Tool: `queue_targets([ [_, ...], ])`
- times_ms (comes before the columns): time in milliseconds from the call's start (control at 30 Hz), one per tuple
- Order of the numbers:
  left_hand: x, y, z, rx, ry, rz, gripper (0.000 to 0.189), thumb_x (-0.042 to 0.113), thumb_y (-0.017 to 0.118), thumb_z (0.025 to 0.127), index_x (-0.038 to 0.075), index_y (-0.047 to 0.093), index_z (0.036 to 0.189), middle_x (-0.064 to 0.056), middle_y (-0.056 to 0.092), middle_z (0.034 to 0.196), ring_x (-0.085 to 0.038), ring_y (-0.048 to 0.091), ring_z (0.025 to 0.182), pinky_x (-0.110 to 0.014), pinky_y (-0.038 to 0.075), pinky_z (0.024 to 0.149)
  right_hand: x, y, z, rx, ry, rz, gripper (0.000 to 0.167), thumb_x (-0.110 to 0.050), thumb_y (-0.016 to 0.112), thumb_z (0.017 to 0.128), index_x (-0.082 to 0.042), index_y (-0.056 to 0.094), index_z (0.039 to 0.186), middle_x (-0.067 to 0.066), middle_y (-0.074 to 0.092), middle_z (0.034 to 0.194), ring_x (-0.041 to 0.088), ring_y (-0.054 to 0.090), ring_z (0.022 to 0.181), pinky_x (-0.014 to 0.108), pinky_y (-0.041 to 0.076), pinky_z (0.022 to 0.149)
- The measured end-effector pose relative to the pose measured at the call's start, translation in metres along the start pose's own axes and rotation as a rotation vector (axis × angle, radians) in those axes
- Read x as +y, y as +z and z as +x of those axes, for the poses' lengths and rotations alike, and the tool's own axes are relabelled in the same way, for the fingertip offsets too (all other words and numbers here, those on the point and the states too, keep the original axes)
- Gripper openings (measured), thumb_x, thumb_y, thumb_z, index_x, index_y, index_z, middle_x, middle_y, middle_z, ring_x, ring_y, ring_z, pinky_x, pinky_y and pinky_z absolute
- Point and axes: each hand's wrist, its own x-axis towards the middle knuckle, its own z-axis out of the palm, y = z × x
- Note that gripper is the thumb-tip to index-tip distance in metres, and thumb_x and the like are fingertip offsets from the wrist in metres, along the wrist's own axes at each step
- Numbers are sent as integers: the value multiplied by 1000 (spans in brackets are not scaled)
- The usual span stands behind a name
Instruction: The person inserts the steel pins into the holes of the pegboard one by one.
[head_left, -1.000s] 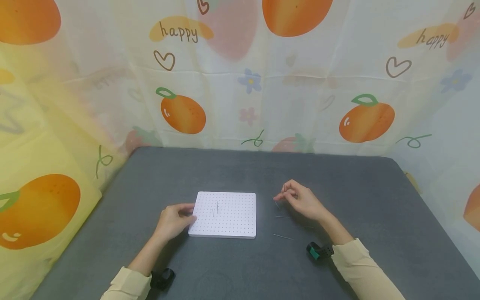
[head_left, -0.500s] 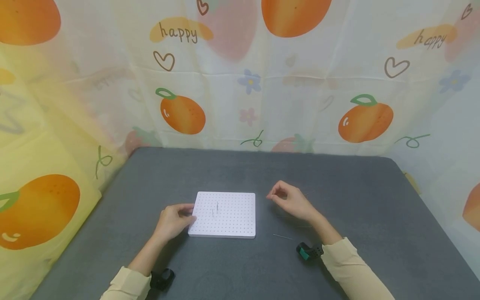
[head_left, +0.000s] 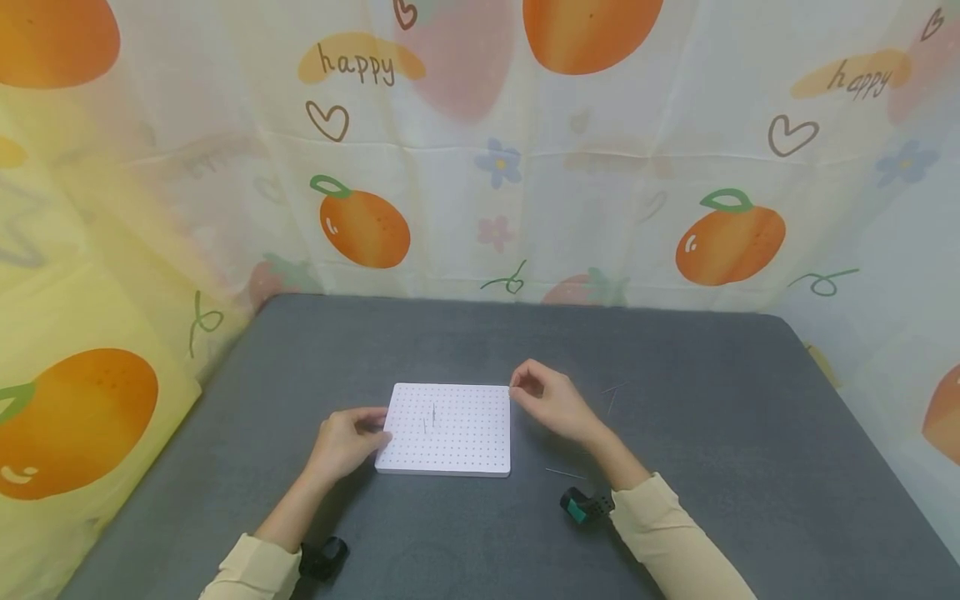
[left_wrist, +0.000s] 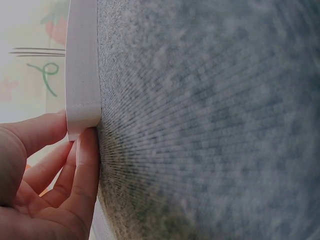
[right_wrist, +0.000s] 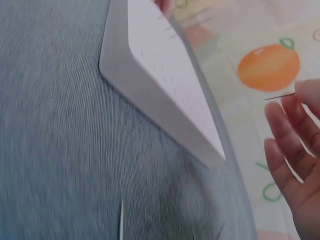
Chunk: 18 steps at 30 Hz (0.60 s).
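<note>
A white perforated board (head_left: 472, 433) lies on the dark table, dotted with rows of small holes. At its left side my left hand (head_left: 345, 442) holds the edge; in the left wrist view the thumb and fingers (left_wrist: 87, 165) close on the board's rim. A few thin needles (head_left: 433, 414) stand upright in the board's left half. My right hand (head_left: 551, 400) is over the board's far right corner. Between its thumb and index finger it pinches a thin metal needle (right_wrist: 279, 96), seen in the right wrist view; the needle is too fine to make out in the head view.
On the table (head_left: 420, 533) right of the board lie several loose needles, one nearer the front (head_left: 565, 473) and others (head_left: 612, 402) behind the right forearm. Black straps (head_left: 585, 506) hang at both wrists. A printed curtain (head_left: 450, 208) rises behind the table.
My right hand has moved left from over the loose needles to the board's right edge, carrying the pinched needle. The left hand and board have stayed put.
</note>
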Motion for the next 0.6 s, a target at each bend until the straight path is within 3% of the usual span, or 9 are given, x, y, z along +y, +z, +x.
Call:
queue_targets([
  [200,0,0,0,4,-5,1,38,9,70,76,2,64,113,-14,67,102,-17,62,75,-26,47,57,-12,14,4,11,-1,-30,7,-13,62,86,-18,58,88,-6,62,84,11,57,83,34,45,78],
  [600,-2,0,1,-6,-8,-2,39,10,70,77,1,63,114,-14,66,103,-16,61,75,-26,47,56,-31,40,12,-16,-79,-82,5,-12,62,85,-16,58,87,-7,62,82,8,58,80,29,46,75],
])
